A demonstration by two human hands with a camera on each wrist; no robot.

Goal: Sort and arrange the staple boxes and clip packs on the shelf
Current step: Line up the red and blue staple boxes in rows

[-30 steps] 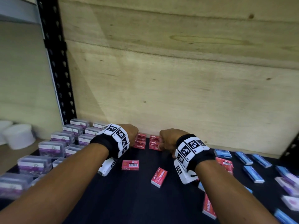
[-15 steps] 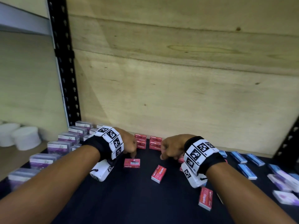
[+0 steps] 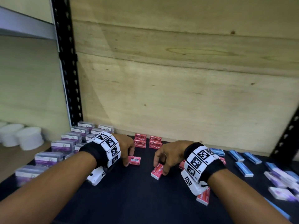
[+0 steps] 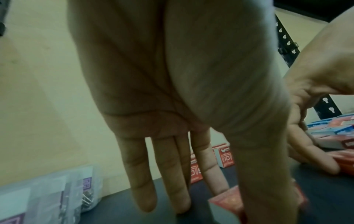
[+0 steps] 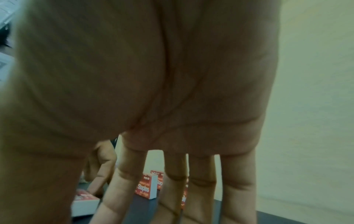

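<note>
From the head view, my left hand [image 3: 125, 147] pinches a red staple box [image 3: 134, 160] on the black shelf [image 3: 137, 199], and my right hand [image 3: 168, 155] grips another red box [image 3: 157, 171]. Two red stacks [image 3: 148, 143] stand at 12 o'clock, clip packs [image 3: 64, 145] at 9 o'clock, blue boxes [image 3: 242, 160] at 3 o'clock.

The left wrist view adds my fingers [image 4: 142, 174] are nearly straight, thumb on the box [image 4: 228, 203].

In the right wrist view my palm [image 5: 153, 75] hides my box.

The back panel [image 3: 186, 88] is bare plywood, matt with visible grain and knots. The shelf [image 3: 129, 199] top is dark and matt. The upright post [image 3: 67, 62] looks like black painted metal. The red staple boxes [image 3: 140, 142] are printed card; the clip packs [image 3: 63, 145] are clear glossy plastic.
</note>
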